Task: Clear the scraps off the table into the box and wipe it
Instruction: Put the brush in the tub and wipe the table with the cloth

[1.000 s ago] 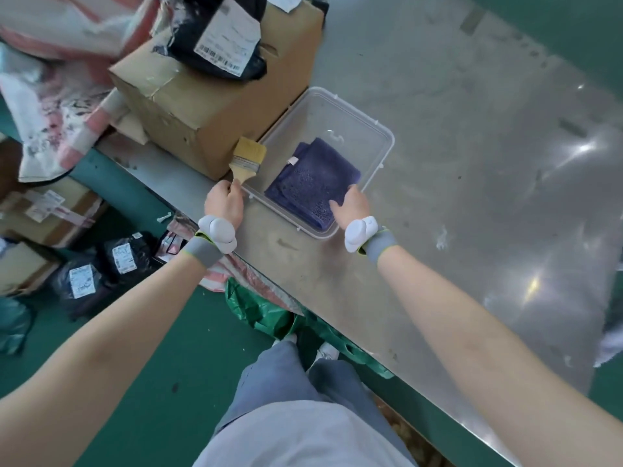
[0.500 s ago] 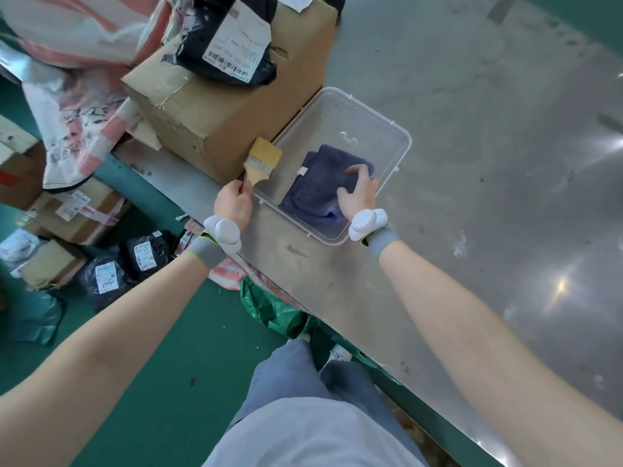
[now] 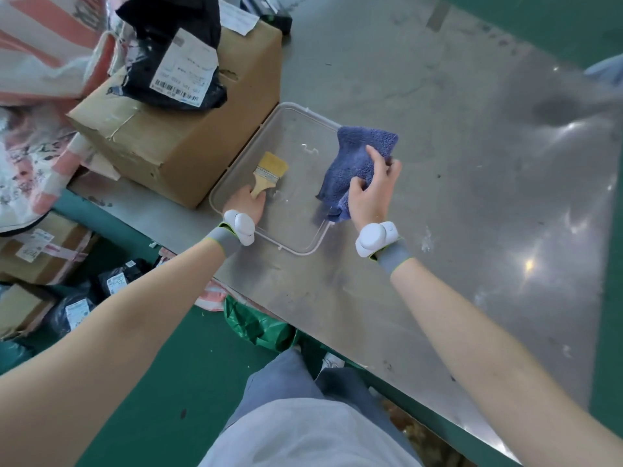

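Observation:
A clear plastic box (image 3: 305, 252) sits on the grey metal table (image 3: 472, 163). My right hand (image 3: 371, 193) grips a purple cloth (image 3: 357, 163) and holds it lifted over the box's right rim. My left hand (image 3: 246, 205) is inside the box at its left side, closed on the handle of a yellow-bristled paint brush (image 3: 269, 171) whose bristles point away from me. A few small white scraps (image 3: 310, 149) lie on the box's floor. More pale specks (image 3: 426, 239) sit on the table to the right of the box.
A large cardboard box (image 3: 175, 136) with a black labelled mailer bag (image 3: 178, 59) on top stands against the clear box's left side. Parcels and bags lie on the green floor (image 3: 168, 358) at left. The table's near edge runs diagonally past my legs.
My right hand has closed on the purple cloth and lifted it out of the box toward the right. My left hand has carried the brush from the box's left rim into the box.

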### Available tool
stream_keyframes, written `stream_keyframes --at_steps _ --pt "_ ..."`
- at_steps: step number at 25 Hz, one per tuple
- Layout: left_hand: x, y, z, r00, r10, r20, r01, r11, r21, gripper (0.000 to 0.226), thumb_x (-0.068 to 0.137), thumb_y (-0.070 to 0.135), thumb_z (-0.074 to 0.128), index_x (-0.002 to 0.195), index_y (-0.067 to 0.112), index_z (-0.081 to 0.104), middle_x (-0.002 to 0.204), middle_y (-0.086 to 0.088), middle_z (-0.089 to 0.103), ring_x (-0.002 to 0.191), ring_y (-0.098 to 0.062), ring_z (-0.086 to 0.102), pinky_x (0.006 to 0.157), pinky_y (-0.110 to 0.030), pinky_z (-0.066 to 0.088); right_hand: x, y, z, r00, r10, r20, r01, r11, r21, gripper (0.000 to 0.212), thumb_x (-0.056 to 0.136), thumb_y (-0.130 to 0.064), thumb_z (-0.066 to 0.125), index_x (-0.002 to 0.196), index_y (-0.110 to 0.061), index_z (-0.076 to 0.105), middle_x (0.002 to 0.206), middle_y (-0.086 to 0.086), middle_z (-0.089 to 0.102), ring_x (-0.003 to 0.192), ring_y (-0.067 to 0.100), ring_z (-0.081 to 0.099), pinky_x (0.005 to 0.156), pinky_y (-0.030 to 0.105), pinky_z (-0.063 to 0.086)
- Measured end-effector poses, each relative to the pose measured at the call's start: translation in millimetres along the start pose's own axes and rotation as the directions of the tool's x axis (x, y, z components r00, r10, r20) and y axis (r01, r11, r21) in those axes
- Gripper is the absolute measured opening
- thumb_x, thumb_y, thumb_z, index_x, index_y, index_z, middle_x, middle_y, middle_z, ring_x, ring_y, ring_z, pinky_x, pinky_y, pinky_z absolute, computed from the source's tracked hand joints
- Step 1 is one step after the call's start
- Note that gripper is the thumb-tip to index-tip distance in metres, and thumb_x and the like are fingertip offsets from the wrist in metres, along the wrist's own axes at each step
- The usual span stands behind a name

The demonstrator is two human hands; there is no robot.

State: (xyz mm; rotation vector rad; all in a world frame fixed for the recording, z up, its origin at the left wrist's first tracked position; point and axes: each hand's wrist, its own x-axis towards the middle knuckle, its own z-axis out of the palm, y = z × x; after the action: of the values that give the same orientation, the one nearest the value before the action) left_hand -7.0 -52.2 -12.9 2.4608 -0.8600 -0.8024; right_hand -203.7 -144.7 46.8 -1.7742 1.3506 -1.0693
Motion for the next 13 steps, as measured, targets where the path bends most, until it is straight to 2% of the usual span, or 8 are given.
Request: stream_keyframes --at_steps 5,7,10,13 --pt "2 3 11 0.999 0.044 -0.023 -0.038 0.976 0.215 0.046 0.100 0.037 0.035 0.127 0.004 0.051 0.129 -0.020 0.057 0.118 -0.038 0.055 0.094 -0.041 0.044 -11 3 -12 0.998 -0.061 0.024 0.062 0.997 -0.041 0.059 0.073 0.011 0.043 0.129 -0.003 0.052 0.121 0.018 0.040 0.098 -0.001 0.035 0.086 -0.002 0.032" --pt "3 2 14 0.998 0.042 -0.040 -0.030 0.964 0.265 0.042 0.100 0.031 0.038 0.127 0.001 0.050 0.129 -0.023 0.056 0.121 -0.039 0.052 0.096 -0.043 0.044 -16 5 -17 0.995 -0.091 0.043 0.093 0.994 -0.056 0.060 0.072 0.011 0.042 0.130 -0.004 0.052 0.121 0.017 0.040 0.099 0.002 0.038 0.084 0.002 0.035" --pt "-1 5 15 0.995 0.031 -0.090 0.001 0.942 0.335 0.035 0.097 0.020 0.044 0.124 -0.002 0.051 0.127 -0.026 0.053 0.121 -0.039 0.049 0.097 -0.043 0.041 -17 11 -34 0.996 -0.087 0.004 0.087 0.993 -0.078 0.061 0.073 0.007 0.041 0.131 -0.008 0.050 0.125 0.015 0.039 0.103 0.012 0.045 0.080 0.015 0.041" --pt "-12 10 21 0.983 -0.039 -0.177 0.098 0.935 0.342 0.038 0.092 0.018 0.050 0.123 -0.002 0.049 0.127 -0.025 0.050 0.121 -0.039 0.047 0.099 -0.042 0.038 -18 38 -55 0.999 -0.019 -0.037 0.015 0.993 -0.120 0.057 0.074 0.005 0.043 0.128 -0.008 0.051 0.128 0.015 0.039 0.103 0.019 0.047 0.082 0.015 0.037"
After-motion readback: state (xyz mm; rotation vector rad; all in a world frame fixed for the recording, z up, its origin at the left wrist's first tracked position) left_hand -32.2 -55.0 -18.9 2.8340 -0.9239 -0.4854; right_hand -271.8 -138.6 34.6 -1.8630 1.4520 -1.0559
